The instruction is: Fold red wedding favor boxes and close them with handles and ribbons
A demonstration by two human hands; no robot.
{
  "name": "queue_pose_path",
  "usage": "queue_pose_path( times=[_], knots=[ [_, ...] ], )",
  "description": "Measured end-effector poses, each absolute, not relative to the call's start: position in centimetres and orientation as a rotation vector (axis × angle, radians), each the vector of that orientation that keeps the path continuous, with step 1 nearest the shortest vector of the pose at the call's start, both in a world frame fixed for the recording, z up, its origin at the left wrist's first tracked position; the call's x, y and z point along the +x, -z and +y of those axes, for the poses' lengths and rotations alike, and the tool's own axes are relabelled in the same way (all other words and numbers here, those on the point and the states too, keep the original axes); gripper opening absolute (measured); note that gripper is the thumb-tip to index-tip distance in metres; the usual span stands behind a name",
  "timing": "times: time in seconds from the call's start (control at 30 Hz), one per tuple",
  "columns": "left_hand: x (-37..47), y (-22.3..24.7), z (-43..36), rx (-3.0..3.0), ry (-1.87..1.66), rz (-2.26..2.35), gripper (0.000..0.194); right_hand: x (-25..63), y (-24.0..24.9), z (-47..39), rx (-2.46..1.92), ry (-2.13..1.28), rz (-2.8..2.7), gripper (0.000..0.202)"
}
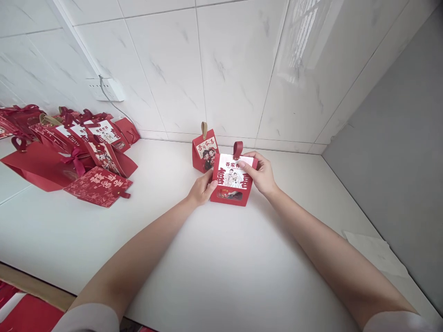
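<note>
While hands [201, 190] [265, 176] grip front box [231, 179], it partly hides rear box [201, 150]; packages [104, 156] heaped left.

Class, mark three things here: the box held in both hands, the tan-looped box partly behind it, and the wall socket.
Held box [232, 179]: head view, white printed panel.
Tan-looped box [205, 151]: head view, printed label.
Wall socket [113, 89]: head view, white faceplate.

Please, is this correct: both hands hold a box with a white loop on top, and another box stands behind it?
Not quite: the head view shows that the loop on the held box is dark red, not white. The rest is correct.
</note>
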State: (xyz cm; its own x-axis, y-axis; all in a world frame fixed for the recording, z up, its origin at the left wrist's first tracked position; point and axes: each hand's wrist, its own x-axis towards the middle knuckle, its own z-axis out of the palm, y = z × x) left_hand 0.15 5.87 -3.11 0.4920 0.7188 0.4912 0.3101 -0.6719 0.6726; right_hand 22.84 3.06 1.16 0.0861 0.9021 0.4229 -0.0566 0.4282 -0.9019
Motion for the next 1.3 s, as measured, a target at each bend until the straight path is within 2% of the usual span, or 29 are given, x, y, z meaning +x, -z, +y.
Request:
queue_pose_path(
  times=[0.13, 0.73, 0.87, 1.1, 1.3],
  knots=[
    [0.2, 3.1, 5.9, 2.282, -1.020, 0.826, 0.054, 22.9, -2.3, 2.6, -0.907, -0.901, -1.266, 0.039],
    [0.5, 2.5, 5.4, 2.203, -0.945, 0.886, 0.061, 22.5, -1.8, 2.4, -0.887, -0.893, -1.284, 0.037],
    [0.6, 2.5, 5.5, 2.194, -0.956, 0.873, 0.060, 22.4, -1.9, 2.3, -0.847, -0.952, -1.281, 0.042],
    [0.5, 2.7, 5.5, 2.181, -0.940, 0.883, 0.056, 22.5, -1.8, 2.4, -0.891, -0.835, -1.325, 0.046],
    [2.0, 0.3, 4.6, 1.930, -1.198, 0.787, 0.057, 22.0, -1.9, 1.8, -0.884, -0.770, -1.413, 0.042]
  ],
)
